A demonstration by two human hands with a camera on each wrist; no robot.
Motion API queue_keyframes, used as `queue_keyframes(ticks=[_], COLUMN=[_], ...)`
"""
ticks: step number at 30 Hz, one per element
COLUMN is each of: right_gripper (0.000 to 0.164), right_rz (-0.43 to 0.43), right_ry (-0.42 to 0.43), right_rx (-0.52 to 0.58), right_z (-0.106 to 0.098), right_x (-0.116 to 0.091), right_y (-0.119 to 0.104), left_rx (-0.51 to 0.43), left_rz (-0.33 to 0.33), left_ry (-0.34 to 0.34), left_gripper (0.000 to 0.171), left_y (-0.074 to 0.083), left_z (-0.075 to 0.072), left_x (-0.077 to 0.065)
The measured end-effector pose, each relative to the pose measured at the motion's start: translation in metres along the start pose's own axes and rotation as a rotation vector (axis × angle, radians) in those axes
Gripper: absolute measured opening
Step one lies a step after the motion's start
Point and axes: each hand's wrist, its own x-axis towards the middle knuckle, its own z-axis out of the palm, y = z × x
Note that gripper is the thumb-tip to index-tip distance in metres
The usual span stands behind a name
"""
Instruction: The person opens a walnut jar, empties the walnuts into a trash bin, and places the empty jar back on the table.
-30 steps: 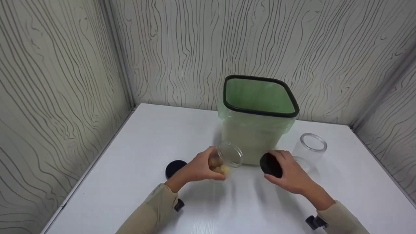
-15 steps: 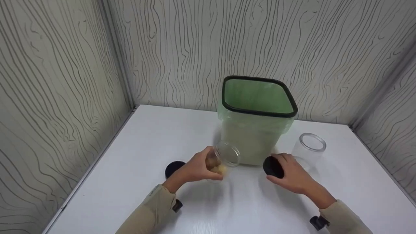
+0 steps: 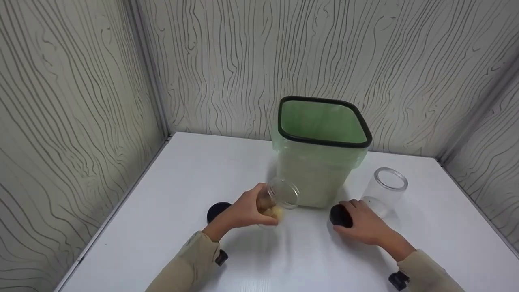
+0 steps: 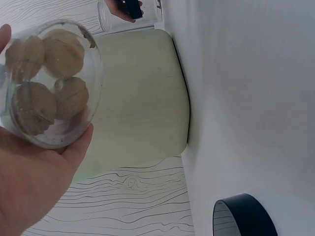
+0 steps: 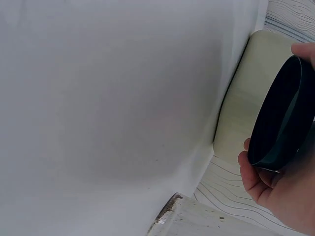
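Observation:
My left hand (image 3: 245, 207) grips a clear jar (image 3: 285, 194) around its side, tilted with its uncapped mouth toward the bin. Several brown, round, walnut-like pieces (image 4: 63, 53) show through its base in the left wrist view; a paler yellowish piece (image 3: 277, 213) shows in the head view. My right hand (image 3: 363, 223) holds a black round lid (image 5: 283, 115) by its edge, low over the table and right of the jar. The lid's hollow side faces the right wrist camera. Another black lid (image 3: 217, 211) lies on the table, partly behind my left wrist.
A bin (image 3: 314, 178) with a green liner (image 3: 324, 117) and black rim ring stands behind my hands. Right of it, an uncapped clear jar (image 3: 387, 194) stands on the white table (image 3: 194, 170). Patterned walls (image 3: 235, 73) enclose the back and sides.
My right hand has lowered the black lid toward the table, slightly to the right and nearer me. The left hand and its jar have shifted only slightly left.

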Motion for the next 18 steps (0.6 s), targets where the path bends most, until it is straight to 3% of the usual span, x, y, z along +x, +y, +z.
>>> queue_keyframes(ticks=[9,18], right_gripper=[0.074,0.078], right_rz=[0.018,-0.021], right_ry=[-0.079,-0.099], right_rx=[-0.01,-0.051], right_z=[0.007,0.014], right_x=[0.002,0.002], right_y=[0.002,0.004], left_rx=[0.0,0.027], left_rz=[0.003,0.019], left_ry=[-0.016,-0.024], left_gripper=[0.089,0.089], left_y=[0.004,0.006], left_z=[-0.001,0.0], left_x=[0.0,0.0])
